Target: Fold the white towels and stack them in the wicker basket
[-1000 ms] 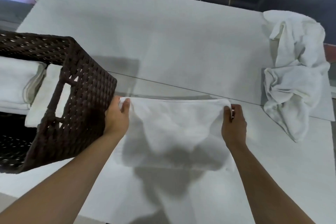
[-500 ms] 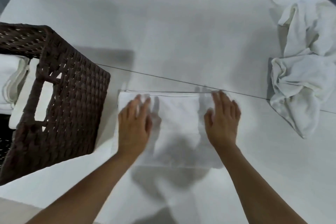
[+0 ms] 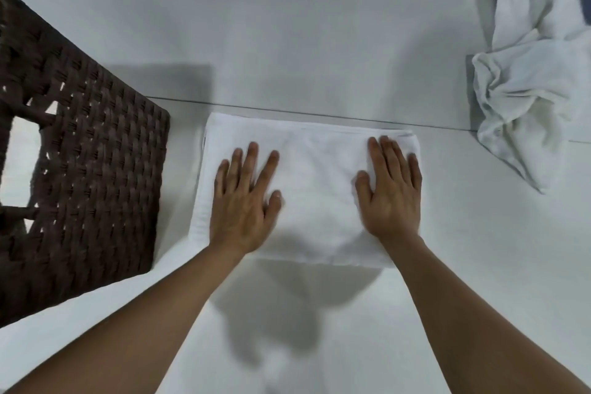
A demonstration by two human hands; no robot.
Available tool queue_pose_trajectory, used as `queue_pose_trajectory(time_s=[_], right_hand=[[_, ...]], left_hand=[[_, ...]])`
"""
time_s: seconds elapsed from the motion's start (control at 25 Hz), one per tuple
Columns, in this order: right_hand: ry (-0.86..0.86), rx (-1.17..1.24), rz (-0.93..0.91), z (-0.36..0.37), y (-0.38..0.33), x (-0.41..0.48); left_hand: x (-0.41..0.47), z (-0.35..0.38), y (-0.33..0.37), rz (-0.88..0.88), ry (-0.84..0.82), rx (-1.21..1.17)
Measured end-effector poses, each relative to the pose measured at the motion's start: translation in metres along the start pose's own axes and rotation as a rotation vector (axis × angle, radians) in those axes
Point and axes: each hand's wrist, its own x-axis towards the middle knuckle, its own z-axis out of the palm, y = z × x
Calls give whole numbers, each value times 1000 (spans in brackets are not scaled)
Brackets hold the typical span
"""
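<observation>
The person leans over the white bench point(image 3: 287, 25) with both bare forearms stretched forward. Each grip lies palm down on a folded white towel point(image 3: 316, 189) spread flat in front of them. The left grip point(image 3: 243, 201) rests on the towel's left half. It is wide open, its fingers point(image 3: 252, 163) straight, slightly fanned and pointing away from the body, the thumb splayed toward the middle of the cloth. It holds nothing and only presses on the cloth. The right grip point(image 3: 390, 195) lies on the right half in the same way, flat and open. Its fingers are close together and reach almost to the towel's far right corner, with the thumb turned inward. It too has hold of nothing. The two are well apart, with a bare stretch of towel between them.

The towel is a neat rectangle, its far edge running just beside a thin seam point(image 3: 319, 113) in the bench top. To its left, near but not touching, stands the dark brown wicker basket point(image 3: 96, 169), its woven side wall facing the towel. Something white shows through the handle opening, though I cannot tell what it is. Off to the right, well apart from the folded piece, a heap of crumpled white towels point(image 3: 527, 89) lies on the bench.
</observation>
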Motion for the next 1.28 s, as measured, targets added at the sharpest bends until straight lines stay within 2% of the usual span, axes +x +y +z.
queue_pose_trajectory(time_s=[0.16, 0.28, 0.36, 0.48, 0.56, 0.64, 0.68, 0.84, 0.92, 1.04, 1.28], right_hand=[[64, -29, 145, 5, -2, -11], [104, -31, 303, 10, -14, -39], [107, -22, 335, 10, -14, -60], [75, -44, 292, 5, -7, -73], [58, -65, 255, -1, -1, -76], [42, -68, 200, -11, 10, -73], [46, -40, 174, -19, 18, -69], [115, 74, 255, -37, 47, -57], [31, 197, 297, -40, 50, -59], [-76, 309, 328, -45, 55, -67], [-95, 328, 401, -57, 54, -76]], left_hand=[[36, 0, -13, 144, 2, 79], [69, -10, -17, 323, -34, 104], [77, -12, -15, 379, -71, 133], [74, -9, -9, 281, -51, 145], [52, -11, 11, 174, 59, 72], [8, -8, 40, 202, 223, -28], [-23, -5, 57, 252, 241, -86], [-125, 12, 89, 372, 68, -134], [-139, 17, 83, 351, 7, -76], [-138, 14, 75, 304, 1, -43], [-129, 19, 79, 191, 40, -85]])
